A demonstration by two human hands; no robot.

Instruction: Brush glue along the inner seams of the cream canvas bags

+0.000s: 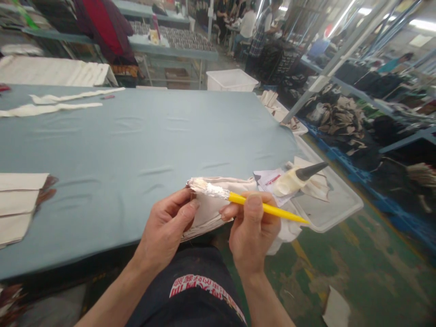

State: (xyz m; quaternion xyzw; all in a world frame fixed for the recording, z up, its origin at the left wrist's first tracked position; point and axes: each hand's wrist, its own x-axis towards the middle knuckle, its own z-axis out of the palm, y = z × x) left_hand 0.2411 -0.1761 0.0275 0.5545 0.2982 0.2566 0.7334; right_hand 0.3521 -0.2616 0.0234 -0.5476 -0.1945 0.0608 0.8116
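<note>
My right hand grips a brush with a yellow handle; its neck is coated in white and its pale bristles lie at the top left corner of a stack of cream fabric pieces. Fingers and thumb of my left hand pinch the left edge of that stack, close beside the bristles. The stack rests at the table's near edge. Just right of it, a cream bottle with a dark tapered nozzle lies tilted on a printed paper.
A blue-grey cloth covers the table. Layered cream pieces lie at left, with cream strips farther back. A white tray adjoins the right edge, near a slanted metal post. A white bin stands beyond; people work in the background.
</note>
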